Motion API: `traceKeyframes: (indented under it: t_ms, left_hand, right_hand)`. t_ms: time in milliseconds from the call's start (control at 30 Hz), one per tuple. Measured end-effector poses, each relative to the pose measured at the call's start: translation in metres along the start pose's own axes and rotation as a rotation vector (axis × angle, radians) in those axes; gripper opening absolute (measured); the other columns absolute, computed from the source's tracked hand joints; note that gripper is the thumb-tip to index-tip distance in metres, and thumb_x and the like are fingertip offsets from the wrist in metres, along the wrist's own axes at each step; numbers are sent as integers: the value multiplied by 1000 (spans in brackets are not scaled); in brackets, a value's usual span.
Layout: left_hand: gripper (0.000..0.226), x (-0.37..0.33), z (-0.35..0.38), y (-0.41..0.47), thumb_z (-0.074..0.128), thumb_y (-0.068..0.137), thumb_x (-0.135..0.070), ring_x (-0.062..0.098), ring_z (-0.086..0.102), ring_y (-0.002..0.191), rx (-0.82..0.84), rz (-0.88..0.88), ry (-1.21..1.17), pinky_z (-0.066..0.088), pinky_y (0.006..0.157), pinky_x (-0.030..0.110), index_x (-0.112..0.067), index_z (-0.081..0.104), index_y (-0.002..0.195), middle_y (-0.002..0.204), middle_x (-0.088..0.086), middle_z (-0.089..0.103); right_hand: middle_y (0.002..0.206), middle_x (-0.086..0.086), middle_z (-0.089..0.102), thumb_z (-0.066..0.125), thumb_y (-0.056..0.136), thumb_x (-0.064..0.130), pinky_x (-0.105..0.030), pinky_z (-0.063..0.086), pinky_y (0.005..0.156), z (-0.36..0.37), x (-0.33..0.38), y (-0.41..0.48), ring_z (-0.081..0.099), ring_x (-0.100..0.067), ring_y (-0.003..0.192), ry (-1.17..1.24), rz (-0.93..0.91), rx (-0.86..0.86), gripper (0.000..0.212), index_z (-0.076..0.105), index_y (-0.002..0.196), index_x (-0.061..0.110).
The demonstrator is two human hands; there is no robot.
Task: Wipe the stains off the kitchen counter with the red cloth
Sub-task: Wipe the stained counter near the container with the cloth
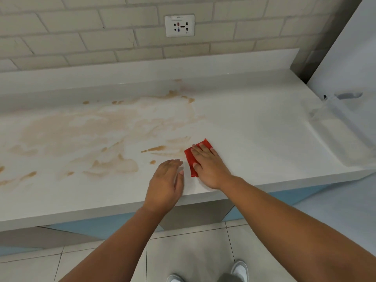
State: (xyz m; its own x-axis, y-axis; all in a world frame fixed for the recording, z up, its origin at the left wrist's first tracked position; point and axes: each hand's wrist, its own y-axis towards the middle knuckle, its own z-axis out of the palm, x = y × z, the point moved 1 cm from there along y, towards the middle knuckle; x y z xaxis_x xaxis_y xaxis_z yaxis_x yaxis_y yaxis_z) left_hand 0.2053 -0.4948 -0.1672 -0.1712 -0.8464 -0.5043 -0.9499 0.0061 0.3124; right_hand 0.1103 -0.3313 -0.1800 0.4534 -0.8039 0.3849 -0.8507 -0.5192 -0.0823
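A small red cloth lies flat on the white kitchen counter, near the front edge. My right hand presses down on it with straight fingers, covering most of it. My left hand rests flat on the counter just left of the cloth, fingers relaxed, holding nothing. Brown stains spread over the counter's left and middle, with darker streaks just left of the cloth.
A tiled wall with a power socket rises behind the counter. A pale panel stands at the right end. Below the front edge are blue cabinet fronts and a tiled floor where my shoes show.
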Motion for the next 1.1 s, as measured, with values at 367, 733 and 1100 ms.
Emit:
traceKeyframes:
  t_ms: [367, 733, 1100]
  left_hand:
    - [66, -79, 94, 75, 19, 104, -39, 34, 4, 150, 332, -261, 255, 2, 123, 42, 3, 10, 153, 162, 20, 7]
    - [57, -102, 119, 93, 15, 105, -40, 15, -4, 151, 462, 163, 303, -6, 122, 35, -19, 8, 158, 165, -2, 5]
    - [63, -43, 89, 95, 12, 99, -41, 27, -5, 151, 275, -369, 440, -2, 122, 45, -20, 0, 157, 165, 3, 1]
  right_hand:
    - [118, -13, 67, 51, 90, 8, -31, 39, 101, -46, -118, -72, 59, -31, 112, 125, 129, -437, 32, 66, 118, 4]
    - [140, -11, 53, 37, 94, 27, -44, 30, 115, -70, -187, -61, 43, -29, 134, -48, 70, -241, 47, 56, 132, 6]
    - [155, -6, 34, 21, 97, 40, -44, 21, 119, -58, -185, -75, 23, -22, 146, -61, 33, -166, 60, 45, 142, 9]
